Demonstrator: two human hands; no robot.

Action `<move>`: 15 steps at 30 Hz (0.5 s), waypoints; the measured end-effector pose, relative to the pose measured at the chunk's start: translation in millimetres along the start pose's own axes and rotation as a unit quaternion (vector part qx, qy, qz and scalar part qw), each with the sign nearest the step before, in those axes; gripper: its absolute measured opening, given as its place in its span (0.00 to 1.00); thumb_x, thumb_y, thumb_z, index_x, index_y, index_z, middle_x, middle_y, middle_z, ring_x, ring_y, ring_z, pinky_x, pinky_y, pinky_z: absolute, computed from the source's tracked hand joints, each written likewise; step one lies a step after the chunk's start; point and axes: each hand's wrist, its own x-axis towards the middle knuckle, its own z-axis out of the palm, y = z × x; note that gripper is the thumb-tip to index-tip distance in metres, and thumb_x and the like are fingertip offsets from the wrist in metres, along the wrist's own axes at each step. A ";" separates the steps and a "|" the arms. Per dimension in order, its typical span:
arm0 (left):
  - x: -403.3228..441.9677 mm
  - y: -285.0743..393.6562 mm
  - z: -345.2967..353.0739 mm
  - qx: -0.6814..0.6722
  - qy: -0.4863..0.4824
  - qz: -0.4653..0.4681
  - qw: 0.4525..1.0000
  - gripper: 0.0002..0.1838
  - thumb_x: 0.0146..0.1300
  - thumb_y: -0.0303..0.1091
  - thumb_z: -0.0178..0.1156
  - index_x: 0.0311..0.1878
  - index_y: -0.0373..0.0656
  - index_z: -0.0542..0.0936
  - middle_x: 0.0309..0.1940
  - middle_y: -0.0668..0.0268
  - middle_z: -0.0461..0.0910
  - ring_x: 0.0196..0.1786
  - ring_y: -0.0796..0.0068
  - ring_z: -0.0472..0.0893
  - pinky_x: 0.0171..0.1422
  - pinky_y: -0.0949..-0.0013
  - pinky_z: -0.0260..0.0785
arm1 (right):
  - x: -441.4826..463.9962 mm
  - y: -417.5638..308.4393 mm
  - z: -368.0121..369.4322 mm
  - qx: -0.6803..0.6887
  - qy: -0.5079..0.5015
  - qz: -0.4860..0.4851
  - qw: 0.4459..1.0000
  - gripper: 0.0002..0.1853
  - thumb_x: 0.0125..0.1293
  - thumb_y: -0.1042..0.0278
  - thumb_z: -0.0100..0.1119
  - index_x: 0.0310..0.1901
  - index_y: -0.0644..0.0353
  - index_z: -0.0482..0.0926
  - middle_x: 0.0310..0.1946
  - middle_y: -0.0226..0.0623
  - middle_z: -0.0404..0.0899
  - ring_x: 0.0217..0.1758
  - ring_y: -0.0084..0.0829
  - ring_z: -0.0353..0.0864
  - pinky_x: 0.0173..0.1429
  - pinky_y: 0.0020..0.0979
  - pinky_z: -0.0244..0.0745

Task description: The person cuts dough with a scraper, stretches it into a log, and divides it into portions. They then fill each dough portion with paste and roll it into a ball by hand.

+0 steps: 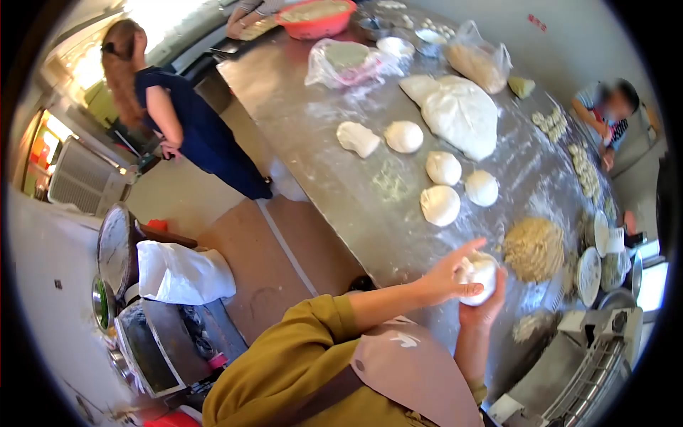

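Observation:
Between my two hands, above the metal table [327, 171], is a round white dough ball [479, 279]. My left hand [449, 276] presses on its left side, with the index finger raised and the thumb across the dough. Cupped around its lower right side is my right hand [487, 302]. Beyond them lie several smooth dough balls, among them one [440, 206] nearest my hands. An oblong dough piece [358, 139] sits farther left. A large white dough mass [462, 117] rests behind the balls. A rough yellowish dough mound [533, 249] is right of my hands.
A machine with rollers [587, 370] stands at the lower right, near stacked bowls [589, 276]. A red basin [316, 20] and plastic bags are at the far end. One person [192, 128] stands left of the table; another [605, 117] is at the right. A white sack [181, 274] stands lower left.

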 end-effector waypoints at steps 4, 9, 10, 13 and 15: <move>4.6 1.4 -30.2 0.084 0.182 -0.010 0.980 0.17 0.61 0.32 0.69 0.52 0.41 0.79 0.43 0.66 0.81 0.47 0.78 0.78 0.52 0.72 0.71 | 4.3 40.6 27.0 -0.165 -0.021 -0.070 0.984 0.27 0.74 0.43 0.44 0.64 0.55 0.69 0.60 0.39 0.74 0.62 0.38 0.75 0.62 0.40 0.73; 6.5 42.2 -72.2 0.279 0.275 0.113 0.913 0.08 0.59 0.30 0.70 0.27 0.39 0.82 0.24 0.69 0.78 0.27 0.81 0.74 0.32 0.74 0.66 | 24.2 62.2 61.2 0.019 -0.037 0.203 0.978 0.29 0.74 0.41 0.41 0.65 0.55 0.66 0.61 0.38 0.71 0.64 0.38 0.72 0.65 0.43 0.70; 9.1 46.1 -80.2 0.291 0.270 0.142 0.907 0.08 0.58 0.29 0.70 0.25 0.39 0.81 0.23 0.68 0.77 0.25 0.80 0.72 0.31 0.74 0.64 | 30.3 65.7 66.4 -0.005 -0.005 0.232 0.973 0.28 0.74 0.43 0.44 0.66 0.55 0.65 0.61 0.37 0.71 0.65 0.37 0.71 0.67 0.42 0.68; 16.3 72.4 -114.7 0.358 0.172 0.189 0.898 0.14 0.57 0.38 0.71 0.41 0.40 0.84 0.42 0.55 0.79 0.47 0.65 0.76 0.50 0.66 0.68 | 52.2 80.6 89.5 -0.110 -0.085 0.090 0.986 0.27 0.75 0.48 0.47 0.68 0.55 0.64 0.61 0.36 0.71 0.64 0.35 0.72 0.66 0.41 0.69; 33.8 98.3 -127.3 0.430 0.122 0.337 0.829 0.26 0.56 0.44 0.71 0.55 0.41 0.81 0.58 0.48 0.74 0.63 0.56 0.71 0.64 0.60 0.65 | 71.0 79.0 114.3 -0.148 -0.097 0.004 0.984 0.27 0.73 0.59 0.54 0.70 0.57 0.62 0.62 0.37 0.71 0.65 0.32 0.71 0.66 0.37 0.69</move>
